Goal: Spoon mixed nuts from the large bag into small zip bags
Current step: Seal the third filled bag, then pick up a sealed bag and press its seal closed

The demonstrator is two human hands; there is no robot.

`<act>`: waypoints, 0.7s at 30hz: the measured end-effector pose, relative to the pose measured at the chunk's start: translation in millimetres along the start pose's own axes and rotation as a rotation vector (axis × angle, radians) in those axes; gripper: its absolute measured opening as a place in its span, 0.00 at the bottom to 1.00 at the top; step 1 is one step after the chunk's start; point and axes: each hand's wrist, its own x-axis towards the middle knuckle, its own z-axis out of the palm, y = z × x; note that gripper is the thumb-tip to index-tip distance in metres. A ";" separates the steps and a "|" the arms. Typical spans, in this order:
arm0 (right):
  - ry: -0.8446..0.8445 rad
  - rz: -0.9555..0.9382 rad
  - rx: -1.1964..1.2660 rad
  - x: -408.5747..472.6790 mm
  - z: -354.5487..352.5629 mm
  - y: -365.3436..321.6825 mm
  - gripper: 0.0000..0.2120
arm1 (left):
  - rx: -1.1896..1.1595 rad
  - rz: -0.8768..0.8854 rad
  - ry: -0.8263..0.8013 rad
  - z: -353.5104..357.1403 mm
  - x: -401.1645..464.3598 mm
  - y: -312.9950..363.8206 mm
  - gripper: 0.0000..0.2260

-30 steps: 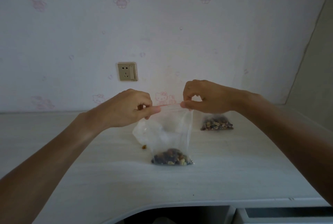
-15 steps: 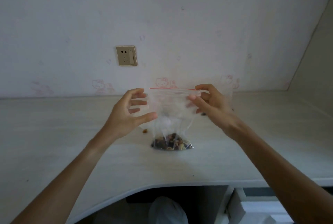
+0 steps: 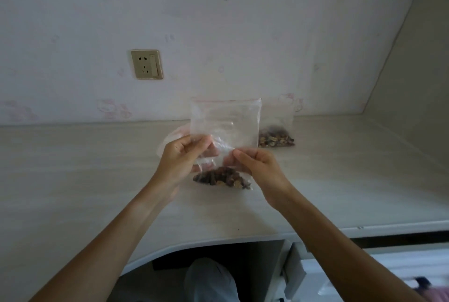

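Observation:
A small clear zip bag (image 3: 226, 122) with a red seal strip stands upright on the desk, a layer of mixed nuts (image 3: 222, 177) in its bottom. My left hand (image 3: 181, 158) pinches the bag's middle from the left. My right hand (image 3: 257, 168) pinches it from the right, just above the nuts. A second small zip bag (image 3: 275, 137) with nuts in it stands behind, to the right, against the wall. A crumpled clear bag (image 3: 170, 141) shows behind my left hand. No spoon is in view.
The pale wooden desk (image 3: 73, 168) runs along a wall with a socket (image 3: 146, 64). Its curved front edge (image 3: 218, 241) lies close to me, with a drawer unit (image 3: 294, 275) below right and a knee (image 3: 209, 280) under the desk.
Both hands left the bag's top seal and dropped to pinch its middle. The view tilted downward, and the second bag shows again behind.

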 end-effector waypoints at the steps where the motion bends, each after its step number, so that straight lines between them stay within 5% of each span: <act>1: 0.025 0.006 0.031 0.0 -6.0 -1.2 0.11 | 0.016 0.016 0.004 3.4 0.5 -1.9 0.11; 5: 0.182 0.016 0.103 7.1 -45.7 -8.4 0.14 | 0.201 0.112 -0.031 12.0 -4.2 -21.2 0.13; 12: 0.437 0.008 -0.005 59.9 -114.1 -8.2 0.21 | 0.971 0.448 -0.305 -1.0 -23.6 -65.2 0.13; 16: 0.457 0.095 -0.143 91.1 -126.2 11.9 0.19 | 0.993 0.489 -0.341 0.0 -22.5 -60.1 0.13; 20: 0.540 0.103 -0.227 99.1 -137.6 19.7 0.03 | 0.939 0.434 -0.303 -1.8 -19.9 -64.4 0.11; 21: 0.575 0.076 -0.297 97.5 -143.1 18.1 0.09 | 0.904 0.405 -0.297 -3.2 -18.7 -66.5 0.11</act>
